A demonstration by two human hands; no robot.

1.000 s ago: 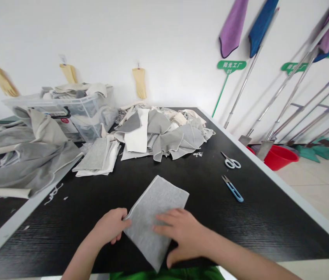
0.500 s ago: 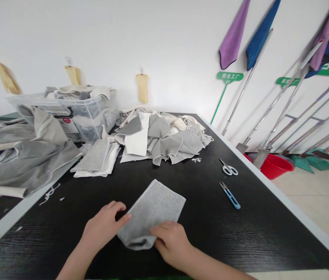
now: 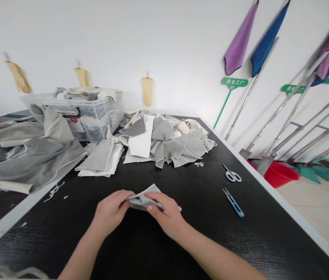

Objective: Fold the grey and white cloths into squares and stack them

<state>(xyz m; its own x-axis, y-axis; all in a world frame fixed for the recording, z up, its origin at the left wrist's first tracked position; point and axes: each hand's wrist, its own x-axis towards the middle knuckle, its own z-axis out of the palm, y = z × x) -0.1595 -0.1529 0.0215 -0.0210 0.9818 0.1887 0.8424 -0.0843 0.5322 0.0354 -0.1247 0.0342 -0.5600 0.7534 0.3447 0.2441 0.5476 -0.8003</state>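
Observation:
A grey cloth piece (image 3: pixel 141 200) is held between my two hands just above the black table. My left hand (image 3: pixel 113 210) pinches its left edge, thumb and fingers closed. My right hand (image 3: pixel 166 212) grips the right side, with the thumb on the near edge and fingers over the top. The near edge of the cloth is lifted and bunched toward me, so most of its face is hidden. To the right lie white-handled scissors (image 3: pixel 233 176) and blue thread snips (image 3: pixel 234 204), both apart from my hands.
Behind my hands is a heap of grey and white cloth pieces (image 3: pixel 178 144), beside a folded stack (image 3: pixel 100 159). A clear plastic bin (image 3: pixel 94 116) full of cloth stands at the back left, with a large grey cloth pile (image 3: pixel 36 155) before it. A red bucket (image 3: pixel 281 175) stands right of the table.
My left hand, open beside the cloth before, has closed on its edge. The cloth, which lay flat, is now lifted and bunched, and both hands have moved slightly away from me.

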